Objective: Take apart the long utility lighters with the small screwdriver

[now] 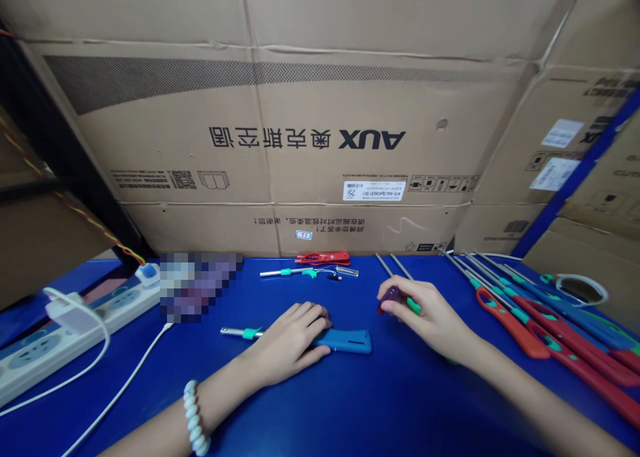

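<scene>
My left hand lies over a blue stick lighter on the table, thumb on the near side and fingers over the far side. Its metal tube and green trigger collar stick out to the left. Held up in my closed right hand is a small dark purple, rounded thing with a red bit beneath; its kind is unclear. Beyond my hands lie a red lighter casing and a metal tube with green parts, wires and a small clear piece.
Several orange, red and blue stick lighters lie at the right. Two metal tubes extend behind my right hand. A white power strip with cables is at the left. Cardboard walls the back; a tape roll sits far right.
</scene>
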{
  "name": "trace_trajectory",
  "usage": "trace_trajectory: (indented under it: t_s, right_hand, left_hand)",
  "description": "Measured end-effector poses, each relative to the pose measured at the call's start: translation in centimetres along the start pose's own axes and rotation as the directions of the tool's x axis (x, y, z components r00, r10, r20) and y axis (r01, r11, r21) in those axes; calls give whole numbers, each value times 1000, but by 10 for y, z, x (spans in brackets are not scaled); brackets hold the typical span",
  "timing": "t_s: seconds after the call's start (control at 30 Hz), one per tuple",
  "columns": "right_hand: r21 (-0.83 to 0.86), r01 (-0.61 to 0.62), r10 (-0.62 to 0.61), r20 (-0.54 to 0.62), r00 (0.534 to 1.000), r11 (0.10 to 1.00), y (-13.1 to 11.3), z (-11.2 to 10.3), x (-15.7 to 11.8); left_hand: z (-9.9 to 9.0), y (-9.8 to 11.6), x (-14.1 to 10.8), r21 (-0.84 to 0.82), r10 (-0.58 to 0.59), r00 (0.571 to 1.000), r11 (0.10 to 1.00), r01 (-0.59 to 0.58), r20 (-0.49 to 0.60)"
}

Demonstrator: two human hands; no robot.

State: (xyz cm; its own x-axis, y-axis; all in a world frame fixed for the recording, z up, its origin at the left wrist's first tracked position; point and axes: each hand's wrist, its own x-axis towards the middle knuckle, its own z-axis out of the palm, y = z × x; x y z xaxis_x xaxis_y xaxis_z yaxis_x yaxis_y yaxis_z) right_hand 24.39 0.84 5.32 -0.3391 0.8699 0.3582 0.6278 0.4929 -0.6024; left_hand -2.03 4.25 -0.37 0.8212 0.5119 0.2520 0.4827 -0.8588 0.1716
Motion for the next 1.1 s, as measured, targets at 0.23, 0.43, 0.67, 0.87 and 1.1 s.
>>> trace_trajectory:
  t_s: [0.23,0.43,0.67,0.87,1.1]
  right_hand:
    - [-46,23,-24,-8,1000,999,2,0,0]
    - [-89,56,-59,-23,998,994,2,-3,1]
    - [-113,74,-74,7,997,991,3,-4,1]
    - [-65,158,-159,-10,987,985,2,4,-2]
    - [-13,219,-218,-167,962,976,5,20,-6]
  left_hand:
    - [2,-1,0,-1,0,1000,1000,0,0]
    - [2,-1,-1,-6,-2,1000,1000,2,1]
    - [1,-1,0,-8,-3,1000,1000,3,3]
    - [1,-1,0,-6,14,1000,1000,-14,-26]
    - [1,-1,1,2,0,1000,1000,0,6]
